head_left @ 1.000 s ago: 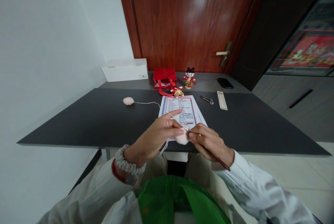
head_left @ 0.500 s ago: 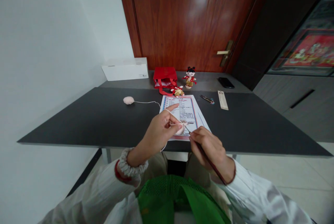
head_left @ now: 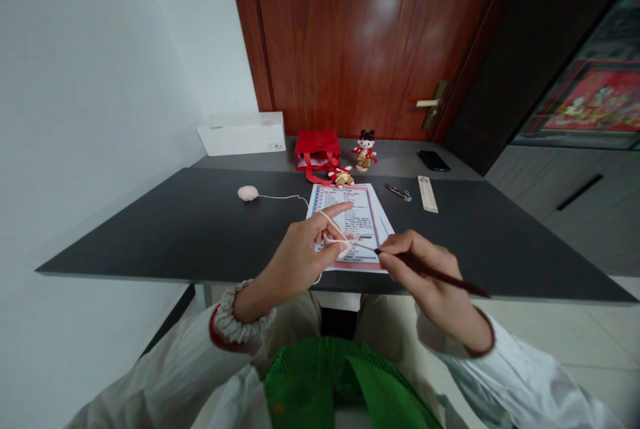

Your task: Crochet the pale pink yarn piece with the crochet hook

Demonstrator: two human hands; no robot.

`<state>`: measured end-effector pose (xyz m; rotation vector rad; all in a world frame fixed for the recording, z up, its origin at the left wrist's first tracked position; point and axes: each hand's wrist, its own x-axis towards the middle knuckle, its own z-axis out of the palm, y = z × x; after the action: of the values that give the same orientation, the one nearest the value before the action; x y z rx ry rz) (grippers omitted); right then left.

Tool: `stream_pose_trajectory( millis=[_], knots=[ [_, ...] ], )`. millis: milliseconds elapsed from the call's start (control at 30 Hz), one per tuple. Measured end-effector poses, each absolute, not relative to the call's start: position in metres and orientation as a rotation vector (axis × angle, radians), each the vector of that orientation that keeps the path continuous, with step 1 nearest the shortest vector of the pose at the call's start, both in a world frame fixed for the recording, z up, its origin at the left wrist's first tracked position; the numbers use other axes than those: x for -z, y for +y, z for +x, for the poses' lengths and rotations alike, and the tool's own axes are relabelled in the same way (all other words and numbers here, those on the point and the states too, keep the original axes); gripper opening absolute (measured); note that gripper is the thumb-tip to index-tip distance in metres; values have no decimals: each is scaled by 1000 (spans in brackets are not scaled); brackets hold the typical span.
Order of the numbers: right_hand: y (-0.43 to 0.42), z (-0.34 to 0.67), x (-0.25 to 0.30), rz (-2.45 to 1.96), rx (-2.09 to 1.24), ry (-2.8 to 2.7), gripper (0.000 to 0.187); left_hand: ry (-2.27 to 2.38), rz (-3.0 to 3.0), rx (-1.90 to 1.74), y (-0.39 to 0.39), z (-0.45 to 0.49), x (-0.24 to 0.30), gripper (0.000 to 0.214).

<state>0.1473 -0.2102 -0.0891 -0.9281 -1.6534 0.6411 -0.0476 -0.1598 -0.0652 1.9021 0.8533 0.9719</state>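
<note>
A small pale pink crochet piece (head_left: 344,247) is pinched between the thumb and fingers of my left hand (head_left: 303,246). Pale yarn runs over its outstretched index finger. My right hand (head_left: 430,276) grips a crochet hook (head_left: 445,274) with a dark brown handle, and the metal tip reaches into the piece. Beneath both lies a printed sheet (head_left: 353,209) with a pink and blue border. A yarn ball (head_left: 247,193) rests at the left on the dark table (head_left: 200,236), its strand trailing toward my left hand.
At the back stand a white box (head_left: 243,136), a red bag (head_left: 316,146) and a black-haired doll (head_left: 365,151). A smaller doll figure (head_left: 341,177) lies at the sheet's top edge. To the right are small tools (head_left: 397,192), a pale flat packet (head_left: 427,194) and a phone (head_left: 433,160).
My right hand has moved right, and the hook has swung from steep to nearly level, its handle now pointing right. My left hand has stayed nearly in place, holding the crochet piece.
</note>
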Motion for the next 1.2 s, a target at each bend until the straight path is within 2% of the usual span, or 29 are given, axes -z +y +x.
stream_pose_trajectory(
  millis=[100, 167, 267, 367, 467, 600, 700, 800, 900, 967, 1033, 1167, 1200],
  knots=[
    [-218, 153, 84, -823, -435, -1946, 8, 854, 1930, -930, -160, -48, 64, 5],
    [-220, 155, 81, -867, -485, -1916, 9, 872, 1945, -910, -161, -48, 62, 8],
    [-213, 156, 84, -975, -776, -1614, 13, 886, 1950, -907, -161, -48, 62, 12],
    [-202, 154, 90, -864, -1136, -1341, 19, 838, 1881, -907, -159, -50, 66, 14],
    [-195, 147, 94, -751, -1411, -1134, 22, 746, 1747, -882, -158, -49, 69, 24],
    [-196, 133, 94, -663, -1499, -1040, 20, 716, 1572, -854, -160, -42, 65, 32],
    [-202, 126, 97, -695, -1192, -1172, 14, 744, 1467, -880, -162, -36, 61, 43],
    [-206, 128, 107, -843, -545, -1531, 5, 752, 1350, -880, -164, -31, 59, 53],
    [-203, 135, 121, -817, 79, -1878, 19, 701, 1210, -850, -164, -29, 59, 53],
    [-199, 139, 127, -719, 190, -1929, 27, 659, 1114, -789, -163, -30, 61, 55],
    [-196, 140, 128, -628, -14, -1853, 26, 625, 1048, -722, -161, -32, 63, 55],
    [-194, 140, 119, -560, -795, -1460, 3, 571, 996, -650, -154, -39, 69, 53],
    [-194, 141, 116, -542, -911, -1394, 4, 559, 996, -633, -152, -41, 71, 53]
  ],
)
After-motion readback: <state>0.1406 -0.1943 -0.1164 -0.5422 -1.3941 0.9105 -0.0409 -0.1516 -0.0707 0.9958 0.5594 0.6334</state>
